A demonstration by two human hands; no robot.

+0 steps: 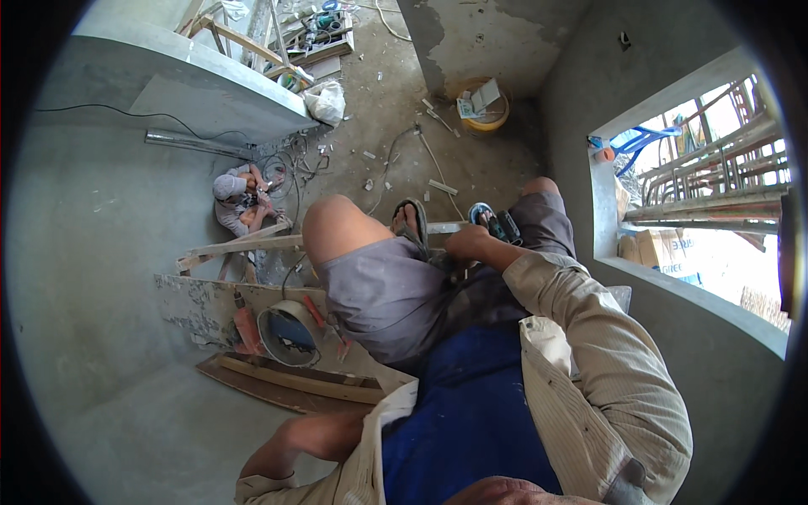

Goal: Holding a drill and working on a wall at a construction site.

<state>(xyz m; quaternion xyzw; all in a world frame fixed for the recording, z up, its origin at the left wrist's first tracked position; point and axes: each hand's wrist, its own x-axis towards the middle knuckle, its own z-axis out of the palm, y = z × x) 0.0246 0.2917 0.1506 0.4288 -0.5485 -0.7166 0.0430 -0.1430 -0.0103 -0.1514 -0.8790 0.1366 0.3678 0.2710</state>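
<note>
I sit high above the floor with my knees apart and sandalled feet (408,220) near a wooden bar (273,241). My right hand (463,241) is lowered between my thighs, fingers curled round something I cannot make out, close to my right sandal (480,215) and a black object (507,227) beside it. My left arm (311,438) bends back at the lower edge, with the hand hidden behind my open shirt. Below on the left, a plank (194,303) holds a red power drill (247,326), a bucket (286,332) and red-handled tools (313,311).
A co-worker (236,202) crouches on the floor at left among cables. Boards (286,387) lie lower left. A yellow tub (484,126), white sack (326,103) and tool pile (316,42) stand farther off. The right wall has a window opening (608,210) with scaffold pipes (699,168) outside.
</note>
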